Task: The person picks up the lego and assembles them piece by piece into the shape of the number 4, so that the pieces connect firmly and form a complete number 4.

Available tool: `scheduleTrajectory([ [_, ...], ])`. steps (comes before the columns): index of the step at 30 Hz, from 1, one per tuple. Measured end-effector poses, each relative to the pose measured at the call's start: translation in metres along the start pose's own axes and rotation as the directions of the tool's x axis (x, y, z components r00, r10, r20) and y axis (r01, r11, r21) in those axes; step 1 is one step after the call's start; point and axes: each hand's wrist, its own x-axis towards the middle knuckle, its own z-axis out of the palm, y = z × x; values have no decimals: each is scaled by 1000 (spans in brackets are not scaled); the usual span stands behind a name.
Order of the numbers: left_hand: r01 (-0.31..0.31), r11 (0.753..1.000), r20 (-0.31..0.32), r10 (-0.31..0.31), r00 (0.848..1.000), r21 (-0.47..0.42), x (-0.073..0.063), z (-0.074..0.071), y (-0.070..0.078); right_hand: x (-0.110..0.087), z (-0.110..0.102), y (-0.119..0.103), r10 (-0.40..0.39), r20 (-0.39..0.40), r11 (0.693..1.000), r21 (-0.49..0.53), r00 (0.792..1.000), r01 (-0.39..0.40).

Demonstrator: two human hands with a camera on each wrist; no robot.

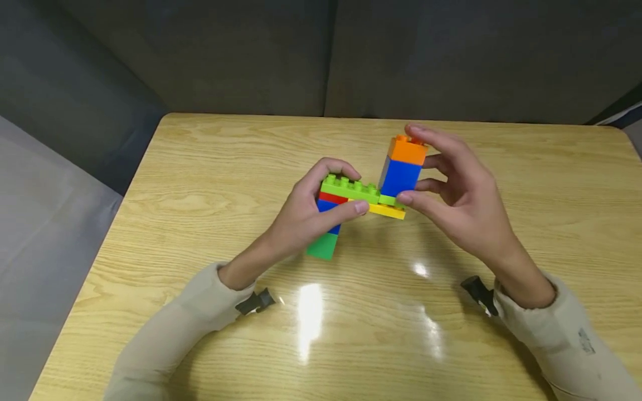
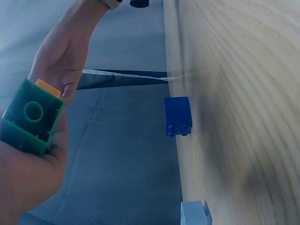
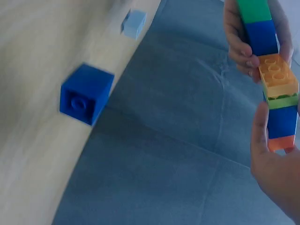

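Observation:
My left hand (image 1: 306, 210) grips a toy building-brick model, its thumb along the near side. In the model a long lime brick (image 1: 351, 190) lies above a yellow brick (image 1: 391, 211); a red brick (image 1: 331, 197), a blue one and a green brick (image 1: 322, 247) go down at the left end. Thumb and fingers of my right hand (image 1: 466, 203) hold a stack over the yellow brick's right end: orange brick (image 1: 408, 151) on top, blue brick (image 1: 400, 177), thin lime layer below. The right wrist view shows the yellow brick's hollow underside (image 3: 277, 75).
Both wrist views show a loose dark blue brick (image 2: 178, 115) and a light blue brick (image 3: 135, 24) near an edge of the wood-grain table (image 1: 210, 223). Dark grey curtains (image 1: 251, 55) hang behind the table.

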Motion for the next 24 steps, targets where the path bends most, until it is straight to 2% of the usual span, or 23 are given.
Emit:
scheduleTrajectory([
  [6,-16,1000,-21,16,1000,15,-1,3,3,3,-6,-2,-75,156,984,-148,985,98],
  [9,-24,1000,-24,24,999,3,-1,6,6,5,-7,-2,-116,195,947,-274,974,167],
  [12,-36,999,-26,36,999,-7,-1,8,7,6,-6,-2,-148,188,910,-359,971,208],
  [18,-58,998,-25,57,998,-31,-2,12,8,7,-5,-2,-206,197,879,-393,958,270],
  [24,-47,997,-15,47,999,-56,-4,15,10,8,-7,-2,-243,190,877,-376,951,299],
])
